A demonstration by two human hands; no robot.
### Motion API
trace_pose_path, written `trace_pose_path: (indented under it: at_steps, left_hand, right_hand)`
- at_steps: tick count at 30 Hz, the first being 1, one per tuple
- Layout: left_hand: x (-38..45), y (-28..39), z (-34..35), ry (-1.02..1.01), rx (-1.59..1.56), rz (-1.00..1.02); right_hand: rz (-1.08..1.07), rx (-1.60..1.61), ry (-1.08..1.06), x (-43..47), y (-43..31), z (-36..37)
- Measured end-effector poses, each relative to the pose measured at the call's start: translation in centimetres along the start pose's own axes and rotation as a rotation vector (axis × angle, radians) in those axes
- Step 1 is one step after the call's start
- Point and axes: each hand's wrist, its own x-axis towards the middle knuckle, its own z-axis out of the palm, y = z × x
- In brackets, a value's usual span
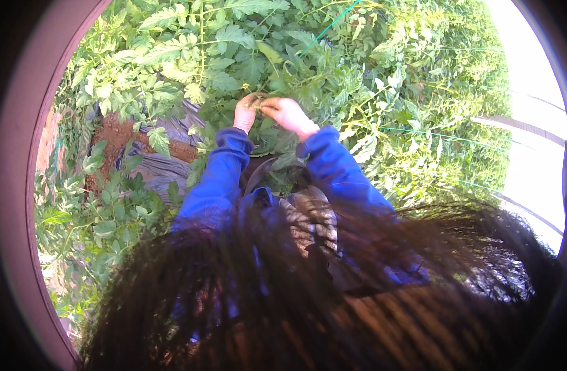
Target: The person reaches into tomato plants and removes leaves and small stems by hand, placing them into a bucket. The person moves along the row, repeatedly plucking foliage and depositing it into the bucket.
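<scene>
My left hand (246,112) and my right hand (285,114) meet at a green stem (258,105) among leafy tomato plants (237,55). The fingertips of both hands are pinched together on it, close to one another. A small yellow flower or leaf bit (245,86) shows just above my left fingers. Leaves just above my right hand look blurred. Blue sleeves cover both arms up to the wrists. The exact spot that the fingertips hold is partly hidden by the fingers.
Green twine (329,28) runs down into the foliage above, and another line (420,132) crosses the plants on the right. At the left lie grey-black plastic sheeting (160,169) and brown soil (110,139). Dark hair covers much of the lower view.
</scene>
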Motion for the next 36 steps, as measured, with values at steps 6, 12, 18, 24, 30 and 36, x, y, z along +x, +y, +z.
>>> trace_pose_path:
  at_steps: [6, 12, 18, 24, 30, 36]
  left_hand:
    - [-1.5, -2.0, -2.3, 0.069, 0.221, 0.026]
    - [-6.5, -2.4, -4.0, 0.028, 0.440, -0.147]
    - [-4.7, -2.8, 0.3, 0.029, 0.235, -0.168]
    - [2.3, -6.1, 2.5, 0.312, -0.241, -0.646]
    - [3.6, -9.1, 0.1, 0.139, -0.006, -0.264]
    - [3.3, -10.0, -4.9, -0.031, 0.943, 0.270]
  right_hand:
    - [-0.144, 0.470, -0.358, -13.4, -6.7, -6.0]
    - [0.248, 0.532, -0.169, -20.6, -3.4, -0.9]
    - [0.129, 0.189, -0.085, -20.8, -3.8, 0.7]
    - [0.146, -0.158, -0.217, -20.3, 0.6, 3.2]
    - [0.302, -0.353, -0.361, -20.7, 3.7, 5.4]
    - [0.080, -0.169, -0.085, -19.7, 3.4, 3.8]
